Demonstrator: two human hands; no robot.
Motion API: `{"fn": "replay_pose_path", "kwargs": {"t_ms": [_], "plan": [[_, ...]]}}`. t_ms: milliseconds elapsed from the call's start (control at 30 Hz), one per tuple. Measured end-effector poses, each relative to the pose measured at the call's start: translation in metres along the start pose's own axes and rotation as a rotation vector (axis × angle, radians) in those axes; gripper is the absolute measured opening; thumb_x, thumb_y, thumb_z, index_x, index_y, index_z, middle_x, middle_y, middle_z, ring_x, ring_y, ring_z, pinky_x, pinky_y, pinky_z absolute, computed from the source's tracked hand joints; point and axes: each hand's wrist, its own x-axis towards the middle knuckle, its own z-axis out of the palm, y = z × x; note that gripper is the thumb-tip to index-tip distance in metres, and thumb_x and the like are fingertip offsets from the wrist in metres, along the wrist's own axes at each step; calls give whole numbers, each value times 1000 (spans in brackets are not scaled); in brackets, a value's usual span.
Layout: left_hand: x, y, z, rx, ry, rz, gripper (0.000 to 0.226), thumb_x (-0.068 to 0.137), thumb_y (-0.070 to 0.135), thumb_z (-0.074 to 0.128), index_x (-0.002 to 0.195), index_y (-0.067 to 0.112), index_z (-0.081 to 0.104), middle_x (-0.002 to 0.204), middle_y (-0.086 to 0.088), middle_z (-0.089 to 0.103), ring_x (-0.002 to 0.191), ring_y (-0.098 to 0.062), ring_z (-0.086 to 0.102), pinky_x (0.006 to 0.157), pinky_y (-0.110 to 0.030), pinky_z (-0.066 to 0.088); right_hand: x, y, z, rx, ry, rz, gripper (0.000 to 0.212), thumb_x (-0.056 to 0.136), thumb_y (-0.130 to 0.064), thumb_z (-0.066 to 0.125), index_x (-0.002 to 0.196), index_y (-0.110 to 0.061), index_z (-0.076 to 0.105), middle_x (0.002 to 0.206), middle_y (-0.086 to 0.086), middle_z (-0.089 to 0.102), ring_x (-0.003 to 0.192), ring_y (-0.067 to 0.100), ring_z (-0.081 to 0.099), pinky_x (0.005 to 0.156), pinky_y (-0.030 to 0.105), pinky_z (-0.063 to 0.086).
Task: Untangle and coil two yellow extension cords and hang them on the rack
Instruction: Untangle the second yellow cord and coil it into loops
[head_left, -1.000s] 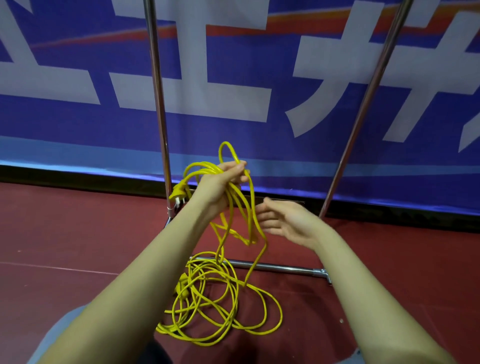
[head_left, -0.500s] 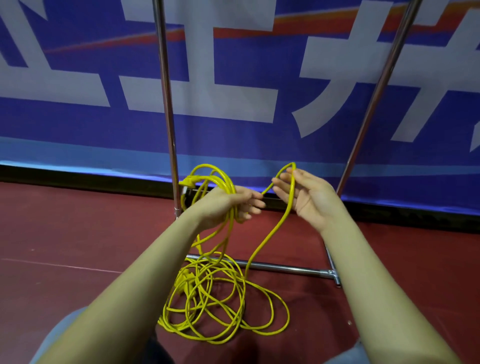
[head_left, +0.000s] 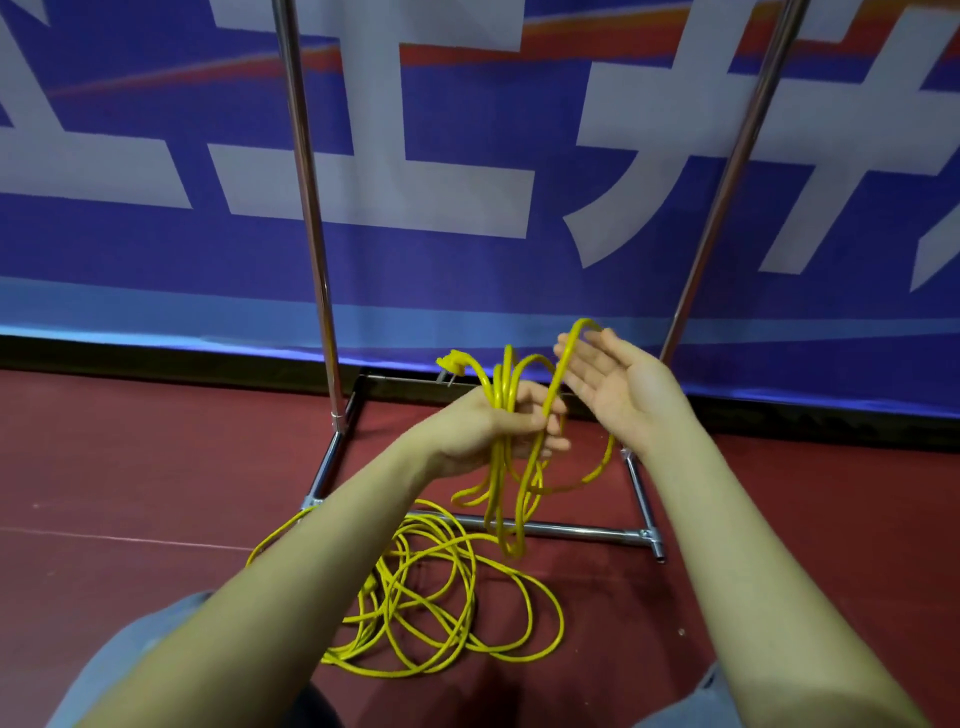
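My left hand (head_left: 496, 423) grips a bundle of yellow cord loops (head_left: 506, 387), whose plug (head_left: 453, 361) sticks out to the upper left. Several loops hang down from that fist. My right hand (head_left: 615, 387) is palm up with straight fingers, and one strand of the cord (head_left: 563, 364) is draped over its fingertips. More yellow cord (head_left: 441, 597) lies in a loose tangled pile on the red floor under my arms. The chrome rack (head_left: 311, 208) stands right behind, with its base bar (head_left: 571, 530) crossing behind the hanging loops.
The rack's right upright (head_left: 727, 166) leans up and to the right. A blue banner with white characters (head_left: 467, 182) covers the wall behind. The red floor (head_left: 130, 467) stretches left and right. My knees show at the bottom edge.
My right hand has opened flat, palm up, and swung the strand over toward my left hand. The bundle in my left hand has gained loops, and the plug now points up and left.
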Motion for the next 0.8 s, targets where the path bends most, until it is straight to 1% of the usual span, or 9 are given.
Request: {"fn": "replay_pose_path", "kwargs": {"t_ms": [133,200,267,333,400,500,600,700,800], "plan": [[5,13,-3,-289,101,140,18,93,-4,39,94,8,52,77,-4,68,85,-23,71,78,-34,58,-3,11,-9,-364,-21,34,17,98,-14,44,89,-9,58,84,9,68,71,18,65,73,28,50],[6,21,-7,-427,186,219,19,94,-5,37,92,8,51,77,-7,68,86,-25,71,76,-35,59,-6,19,-10,-528,-119,119,19,98,-17,45,90,-10,61,83,6,67,68,15,64,70,26,49],[6,28,-14,-499,285,289,20,95,-5,36,91,10,50,78,-8,70,84,-26,71,75,-35,59,-9,25,-8,-649,-245,177,18,97,-20,48,93,-12,63,86,3,67,75,13,63,74,25,48],[4,34,-22,-539,356,343,19,96,-4,37,92,10,49,80,-8,72,84,-24,72,76,-34,59,-12,32,-4,-816,-357,118,11,93,-15,54,92,-14,65,86,0,68,77,9,65,74,19,46],[1,38,-30,-576,408,366,17,97,-3,39,96,9,51,85,-10,73,84,-24,72,79,-35,57,-13,39,1,-913,-410,-3,12,89,-3,58,87,-13,65,78,3,66,68,6,64,70,16,48],[-4,41,-43,-550,444,334,18,98,3,39,108,5,55,95,-12,72,93,-24,70,84,-33,55,-13,41,9,-886,-353,-168,17,92,1,53,87,-9,65,66,5,57,52,6,56,59,15,49],[-8,37,-53,-434,448,227,25,99,10,39,117,1,53,109,-15,67,107,-23,63,84,-32,55,-11,38,16,-850,-289,-294,21,97,-7,46,89,-13,65,56,0,46,41,9,43,48,19,39],[-10,25,-52,-240,386,39,26,98,11,37,115,2,56,117,-18,63,98,-21,67,86,-31,53,-9,35,24,-599,-238,-248,23,101,-13,40,91,-12,60,53,-3,30,38,5,25,39,17,23],[-12,13,-48,-102,309,-62,24,98,9,37,111,3,57,110,-14,67,90,-17,70,84,-28,53,-6,25,30,-241,-193,-148,22,102,-16,36,94,-7,55,51,-6,29,38,3,22,37,16,19]]}}
